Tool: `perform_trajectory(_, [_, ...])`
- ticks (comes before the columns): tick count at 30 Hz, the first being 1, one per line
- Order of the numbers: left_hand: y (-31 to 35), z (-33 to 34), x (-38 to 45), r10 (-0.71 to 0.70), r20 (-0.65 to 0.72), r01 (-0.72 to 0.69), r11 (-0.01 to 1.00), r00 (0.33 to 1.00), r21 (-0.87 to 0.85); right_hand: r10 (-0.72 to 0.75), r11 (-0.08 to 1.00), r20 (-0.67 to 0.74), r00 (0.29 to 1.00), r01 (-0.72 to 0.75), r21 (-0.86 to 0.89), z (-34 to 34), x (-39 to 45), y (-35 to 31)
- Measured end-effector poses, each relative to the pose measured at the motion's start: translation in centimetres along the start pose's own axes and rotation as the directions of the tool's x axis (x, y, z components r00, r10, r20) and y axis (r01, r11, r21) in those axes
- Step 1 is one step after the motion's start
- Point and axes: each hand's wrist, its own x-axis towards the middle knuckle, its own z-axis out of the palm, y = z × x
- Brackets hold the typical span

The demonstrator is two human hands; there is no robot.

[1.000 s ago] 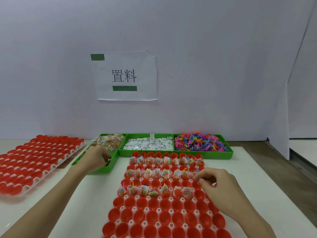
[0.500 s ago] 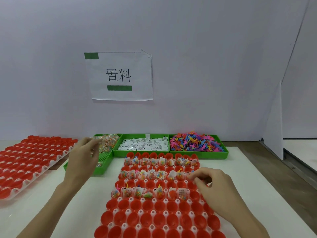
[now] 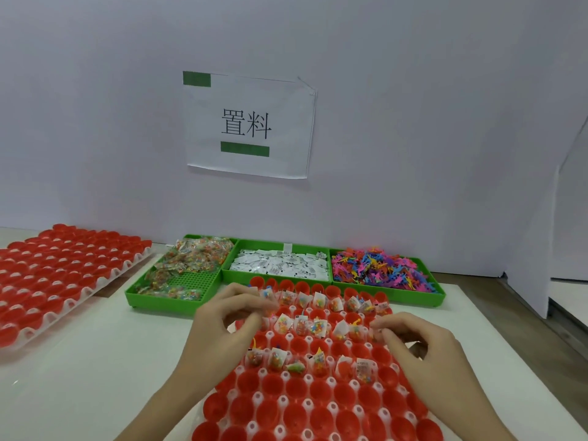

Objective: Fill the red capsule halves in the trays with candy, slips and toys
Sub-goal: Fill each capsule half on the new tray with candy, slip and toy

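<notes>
A tray of red capsule halves lies in front of me. Its three far rows hold candy packets, slips and toys; the near rows are bare red cups. My left hand hovers over the tray's far left corner and pinches a blurred clear candy packet at its fingertips. My right hand sits over the right end of the second row, fingers curled and pinching a small packet there. Behind the tray stand green bins of candy packets, white slips and coloured toys.
A second tray of red capsule halves lies at the left on the white table. A paper sign hangs on the white wall behind the bins. A white partition stands at the right, past the table edge.
My left hand has come away from the candy bin and swung right to the far left corner of the front tray. My right hand has stayed at the second row's right end.
</notes>
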Motion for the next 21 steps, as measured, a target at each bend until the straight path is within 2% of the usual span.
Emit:
perform_trajectory(4, [0.1,0.0,-0.3,0.029,0.081,-0.024,0.998,0.996,-0.054,-0.060,0.996,0.088,0.994,0.065,-0.057,1.4,3.0,-1.9])
perform_trajectory(9, [-0.1,0.1,-0.4,0.071,0.147,-0.054,0.992,0.987,-0.113,-0.114,0.956,0.165,0.980,0.153,-0.250,3.9,11.1,-3.4])
perform_trajectory(16, [-0.4,0.0,-0.3,0.104,0.138,-0.088,0.989,0.985,-0.119,-0.034,0.863,0.319,0.947,0.188,-0.469,8.2,17.7,-1.6])
perform_trajectory(21, [-0.2,-0.1,-0.3,0.093,0.128,-0.080,0.991,0.987,-0.108,0.007,0.816,0.331,0.944,0.186,-0.547,9.3,18.8,-1.0])
